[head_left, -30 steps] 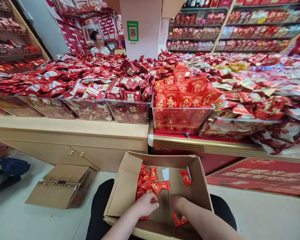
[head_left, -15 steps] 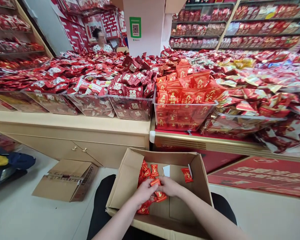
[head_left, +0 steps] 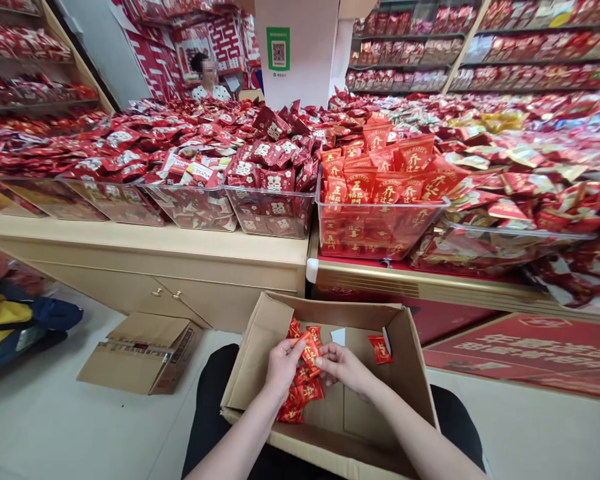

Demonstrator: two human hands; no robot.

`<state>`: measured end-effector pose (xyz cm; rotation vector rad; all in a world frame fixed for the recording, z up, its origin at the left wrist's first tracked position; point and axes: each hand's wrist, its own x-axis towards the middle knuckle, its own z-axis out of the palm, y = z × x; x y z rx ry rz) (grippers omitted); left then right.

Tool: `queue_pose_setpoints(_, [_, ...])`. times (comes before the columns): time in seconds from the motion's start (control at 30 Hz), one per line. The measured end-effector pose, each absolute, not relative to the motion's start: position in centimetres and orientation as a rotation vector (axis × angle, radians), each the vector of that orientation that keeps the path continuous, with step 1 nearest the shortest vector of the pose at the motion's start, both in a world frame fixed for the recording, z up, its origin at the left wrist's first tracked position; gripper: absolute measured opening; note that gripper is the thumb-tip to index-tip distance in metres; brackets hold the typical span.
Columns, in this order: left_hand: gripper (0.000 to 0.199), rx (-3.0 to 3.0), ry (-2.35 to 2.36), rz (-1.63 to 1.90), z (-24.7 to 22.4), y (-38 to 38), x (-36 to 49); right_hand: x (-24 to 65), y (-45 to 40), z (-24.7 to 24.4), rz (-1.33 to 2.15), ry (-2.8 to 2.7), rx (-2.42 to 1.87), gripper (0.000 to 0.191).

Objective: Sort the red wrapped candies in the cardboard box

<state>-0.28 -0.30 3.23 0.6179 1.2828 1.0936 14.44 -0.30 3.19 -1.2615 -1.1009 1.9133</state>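
Over the open cardboard box [head_left: 350, 460], my left hand [head_left: 283, 365] pinches the upper left of a red packet [head_left: 310, 353] with gold characters. My right hand [head_left: 344, 365] has its thumb and fingers closed on the packet's right edge. Beneath both hands, more red packets [head_left: 293, 403] lie heaped along the left side of the box. One separate red packet [head_left: 380, 349] rests near the box's right wall, and a small white piece [head_left: 338, 336] lies near the back wall. The box sits between my legs.
Ahead, a clear bin [head_left: 380, 230] of upright red packets stands on the counter edge, beside a bin of dark red packets [head_left: 275, 213]. A closed carton [head_left: 140, 353] lies on the floor at left, near a blue and yellow bag [head_left: 10, 320]. A person [head_left: 210, 83] is behind the counter.
The held packet has turned from edge-on to face up, and my hands have moved slightly apart. The whole view has shifted a little, so things appear farther right.
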Motion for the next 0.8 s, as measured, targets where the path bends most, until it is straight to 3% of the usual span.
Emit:
queue_pose_setpoints(0.2, [0.032,0.588,1.139,0.943,4.0,-1.1,0.2,13.8,-0.1,2.6,1.821,-1.074,-1.244,0.042])
queue_pose_setpoints(0.4, [0.023,0.630,1.013,0.831,3.6,-1.4,0.0,13.9,0.3,2.2,1.708,-1.160,-1.269,0.034])
queue_pose_setpoints(0.63, [0.049,0.854,1.160,0.830,1.3,-1.0,0.6,13.8,0.9,1.1,1.632,-1.160,-1.198,0.036])
queue_pose_setpoints(0.8, [0.040,0.861,1.070,0.824,1.8,-0.5,0.7,14.0,1.5,1.4,1.500,-1.114,-1.300,0.042])
